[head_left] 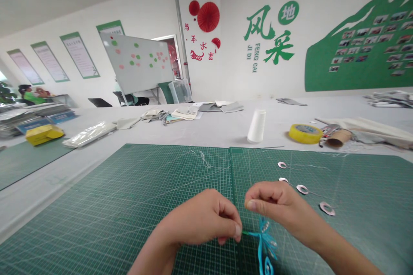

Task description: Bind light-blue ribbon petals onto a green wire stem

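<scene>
My left hand (209, 219) pinches the thin green stem of a bright blue ornament (263, 238). Slim petals or loops, some set with small clear beads, spread from the stem, and a curled blue strand hangs at its lower end. My right hand (272, 200) is closed in a pinch just above the ornament, partly covering its top. Whatever lies between those fingertips is too fine to see. Beyond the right hand, several small pale pink rings with thin strands lie on the green cutting mat (180, 180), one of them a ring (327, 208) near the wrist.
Loose white thread (204, 159) lies on the mat. Behind it stand a white thread cone (257, 126), a yellow tape roll (305, 133) and a cardboard tube (338, 137). A yellow box (44, 134) and a plastic-wrapped packet (90, 134) lie left. Fabric scraps (183, 113) line the back.
</scene>
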A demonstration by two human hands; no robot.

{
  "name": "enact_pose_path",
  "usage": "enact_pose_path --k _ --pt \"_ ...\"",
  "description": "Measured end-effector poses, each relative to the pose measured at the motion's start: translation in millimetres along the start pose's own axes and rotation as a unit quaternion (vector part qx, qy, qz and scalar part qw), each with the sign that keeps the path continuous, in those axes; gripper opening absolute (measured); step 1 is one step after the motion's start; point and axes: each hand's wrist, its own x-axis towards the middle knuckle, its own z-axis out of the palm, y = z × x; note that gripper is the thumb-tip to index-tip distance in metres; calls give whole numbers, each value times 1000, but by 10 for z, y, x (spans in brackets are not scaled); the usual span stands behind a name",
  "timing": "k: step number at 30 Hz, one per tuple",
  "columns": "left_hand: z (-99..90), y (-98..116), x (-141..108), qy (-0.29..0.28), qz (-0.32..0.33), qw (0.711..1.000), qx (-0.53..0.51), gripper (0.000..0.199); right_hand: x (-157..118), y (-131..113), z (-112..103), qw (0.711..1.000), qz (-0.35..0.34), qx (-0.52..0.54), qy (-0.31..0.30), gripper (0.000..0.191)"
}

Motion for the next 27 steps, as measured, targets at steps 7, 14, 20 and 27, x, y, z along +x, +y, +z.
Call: enact_pose_path --k 7,14,20,27 --pt "19 -43 70 113 -17 992 55 15 -100 -159 104 977 -60 -201 44 25" --pt "-74 -51 108 188 -2 981 36 15 -133 -160 135 963 -93 -235 93 25" --pt "-77 -15 100 227 4 974 4 16 -129 -131 159 964 -78 -232 108 28" --pt "-66 21 111 248 -6 963 -106 16 -111 -70 213 970 -41 -202 125 31"
